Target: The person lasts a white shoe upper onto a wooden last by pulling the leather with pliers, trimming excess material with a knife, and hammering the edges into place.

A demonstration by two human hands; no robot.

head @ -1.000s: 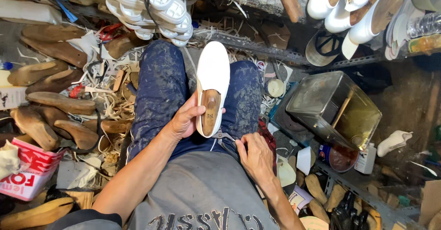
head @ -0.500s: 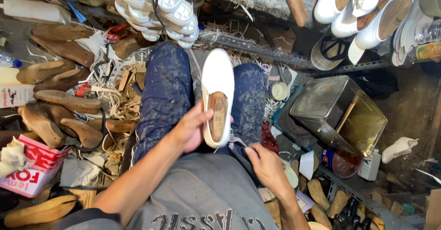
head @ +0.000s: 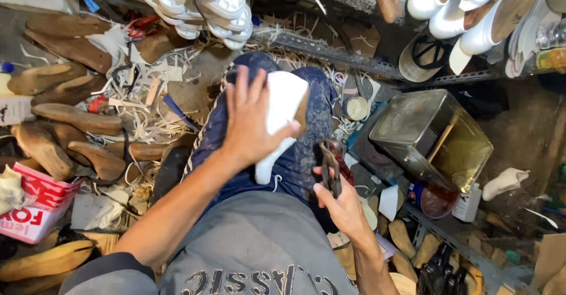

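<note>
A: Top-down view here, and the left hand is spread wide, palm pressed flat over a white shoe lying on the lap, across the blue trousers.

B: So not a pinch at all?

A: No, fingers fanned out, thumb hooked round the near side. It covers most of the shoe; only the toe end and a strip by the heel show.

B: And the other one?

A: The right hand is closed round the handles of a pair of pliers, held upright just beside the right thigh, apart from the shoe.

B: How would that shoe behave, you reckon?

A: I'd judge it light, with a soft upper over a stiff wooden form inside, so it should keep its shape under a firm palm. The smooth white skin looks a bit slippery; gripping across the middle, thumb on one flank and fingers on the other, seems the safest hold.

B: Busy spot around them.

A: Very. Wooden shoe forms lie on the left, white shoes hang above, and a metal tin sits on the right.
</note>
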